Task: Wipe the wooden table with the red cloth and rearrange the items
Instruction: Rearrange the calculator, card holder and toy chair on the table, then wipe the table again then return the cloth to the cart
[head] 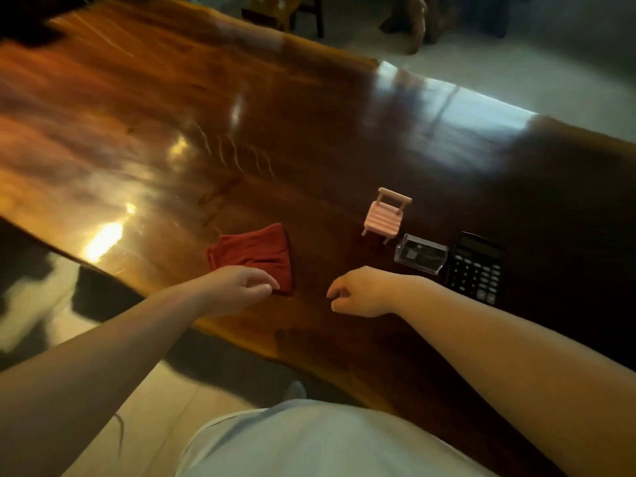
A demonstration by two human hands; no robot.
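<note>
A folded red cloth (253,254) lies on the glossy wooden table (241,125) near its front edge. My left hand (237,290) rests at the cloth's near corner, fingertips touching it, fingers loosely curled and holding nothing. My right hand (361,292) hovers to the right of the cloth, fingers curled, nothing in it. Right of the cloth stand a small pink toy chair (385,216), a clear plastic box (420,253) and a black calculator (476,268), in a row toward the right.
The table's front edge runs diagonally from left to lower right, with pale floor (161,404) below it. Wooden furniture (285,12) stands beyond the far edge. The left and far parts of the tabletop show only light reflections.
</note>
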